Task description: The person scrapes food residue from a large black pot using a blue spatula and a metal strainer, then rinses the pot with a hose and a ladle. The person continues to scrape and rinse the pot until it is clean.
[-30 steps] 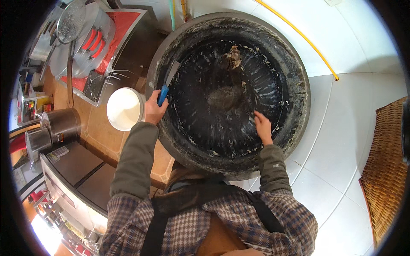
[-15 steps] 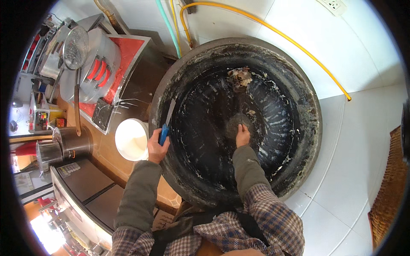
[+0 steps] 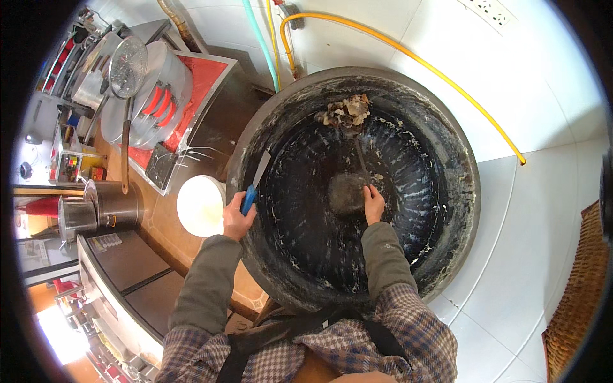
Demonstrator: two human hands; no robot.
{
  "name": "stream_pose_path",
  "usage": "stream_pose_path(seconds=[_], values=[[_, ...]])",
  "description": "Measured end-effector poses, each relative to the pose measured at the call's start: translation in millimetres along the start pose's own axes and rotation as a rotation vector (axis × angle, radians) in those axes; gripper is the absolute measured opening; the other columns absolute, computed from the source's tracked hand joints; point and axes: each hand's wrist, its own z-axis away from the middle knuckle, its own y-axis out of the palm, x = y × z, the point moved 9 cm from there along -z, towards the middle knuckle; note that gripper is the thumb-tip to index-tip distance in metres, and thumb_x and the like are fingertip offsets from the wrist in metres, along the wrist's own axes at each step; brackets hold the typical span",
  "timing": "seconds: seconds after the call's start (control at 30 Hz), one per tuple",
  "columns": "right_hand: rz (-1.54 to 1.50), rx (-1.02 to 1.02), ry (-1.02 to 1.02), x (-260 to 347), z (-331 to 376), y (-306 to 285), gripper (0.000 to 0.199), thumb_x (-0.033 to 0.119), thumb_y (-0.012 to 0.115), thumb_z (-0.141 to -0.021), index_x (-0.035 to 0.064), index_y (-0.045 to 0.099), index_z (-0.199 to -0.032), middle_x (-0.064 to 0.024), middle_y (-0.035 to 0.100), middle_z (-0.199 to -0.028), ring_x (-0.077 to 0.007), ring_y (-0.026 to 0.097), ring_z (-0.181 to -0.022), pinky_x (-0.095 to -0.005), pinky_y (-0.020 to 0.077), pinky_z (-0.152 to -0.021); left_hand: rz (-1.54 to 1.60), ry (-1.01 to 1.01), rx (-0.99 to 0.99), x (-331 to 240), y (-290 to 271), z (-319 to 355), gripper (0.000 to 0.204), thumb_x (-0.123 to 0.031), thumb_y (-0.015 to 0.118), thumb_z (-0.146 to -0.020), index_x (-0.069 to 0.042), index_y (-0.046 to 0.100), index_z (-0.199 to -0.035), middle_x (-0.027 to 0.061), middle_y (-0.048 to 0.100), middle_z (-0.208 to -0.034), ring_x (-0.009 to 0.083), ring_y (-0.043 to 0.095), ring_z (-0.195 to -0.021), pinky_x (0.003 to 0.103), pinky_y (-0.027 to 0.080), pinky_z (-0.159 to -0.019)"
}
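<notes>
In front of me lies a large round dark pan or griddle (image 3: 306, 255) with a thick raised rim and pale residue on its inside. My left hand (image 3: 238, 218) is closed around the blue handle of a knife (image 3: 260, 171), its flat blade slanting up over the pan's left rim. Over the pan's middle my right hand (image 3: 373, 204) grips the near end of a long-handled tool (image 3: 361, 156), dark and thin. Its far end reaches a clump of brown and pale scraps (image 3: 348, 112) by the far inner wall; the tool's head is hidden there.
Left of the pan stands a white bucket (image 3: 201, 205). Farther left are a large metal pot (image 3: 171, 83), a wire skimmer (image 3: 128, 67) and steel pots (image 3: 115, 207). A yellow hose (image 3: 408, 52) runs along the far wall. At right hangs a woven mat (image 3: 578, 300).
The scraps have shifted slightly left and closer to the far wall of the pan. My right hand has moved a little right, showing more of the tool's handle. My left hand keeps the knife.
</notes>
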Motion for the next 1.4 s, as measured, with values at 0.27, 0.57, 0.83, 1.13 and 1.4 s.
stream_pose_path(seconds=[0.27, 0.57, 0.83, 1.13, 1.4], values=[[0.095, -0.046, -0.162, 22, 24, -47, 0.045, 0.037, 0.058, -0.097, 0.0046, 0.061, -0.128, -0.0159, 0.064, -0.123, -0.0337, 0.061, -0.111, -0.0456, 0.0509, -0.089, -0.013, -0.009, 0.045, -9, -1, 1, 0.037, -0.02, 0.068, -0.084, -0.005, 0.057, -0.117, 0.0239, 0.066, -0.093, 0.0408, 0.066, -0.083, 0.044, 0.052, -0.072], [-0.061, 0.07, -0.221, 27, 119, -70, 0.039, 0.029, 0.057, -0.099, 0.0001, 0.061, -0.125, -0.0072, 0.064, -0.099, -0.0159, 0.057, -0.082, -0.0393, 0.0403, -0.064, 0.178, -0.098, 0.166, 0, -2, 4, 0.035, -0.023, 0.066, -0.083, -0.012, 0.054, -0.114, 0.0237, 0.063, -0.088, 0.0436, 0.063, -0.085, 0.052, 0.048, -0.07], [-0.132, 0.023, -0.105, 30, 209, -52, 0.032, 0.02, 0.063, -0.095, -0.0056, 0.065, -0.114, -0.0036, 0.066, -0.094, -0.0079, 0.055, -0.081, -0.0304, 0.0444, -0.066, -0.102, -0.118, -0.675, 83, -280, -41, 0.023, -0.015, 0.071, -0.077, -0.002, 0.056, -0.089, 0.0192, 0.06, -0.087, 0.0324, 0.062, -0.078, 0.046, 0.047, -0.065], [-0.152, -0.127, -0.136, 29, 247, -31, 0.03, 0.018, 0.067, -0.092, -0.0041, 0.066, -0.113, -0.0002, 0.063, -0.083, -0.0081, 0.05, -0.071, -0.027, 0.0429, -0.064, 0.797, -0.293, 0.25, 269, -354, -146, 0.045, -0.001, 0.066, -0.082, -0.014, 0.053, -0.122, 0.0076, 0.059, -0.103, 0.0232, 0.066, -0.084, 0.037, 0.055, -0.07], [-0.213, -0.173, -0.028, 9, 241, -28, 0.029, 0.02, 0.069, -0.09, 0.0002, 0.068, -0.112, 0.003, 0.063, -0.083, -0.0048, 0.05, -0.07, -0.0239, 0.0395, -0.061, 0.879, -0.13, 0.068, 134, -330, -144, 0.043, 0.004, 0.063, -0.083, -0.014, 0.047, -0.119, 0.011, 0.062, -0.077, 0.0185, 0.062, -0.069, 0.029, 0.049, -0.059]])
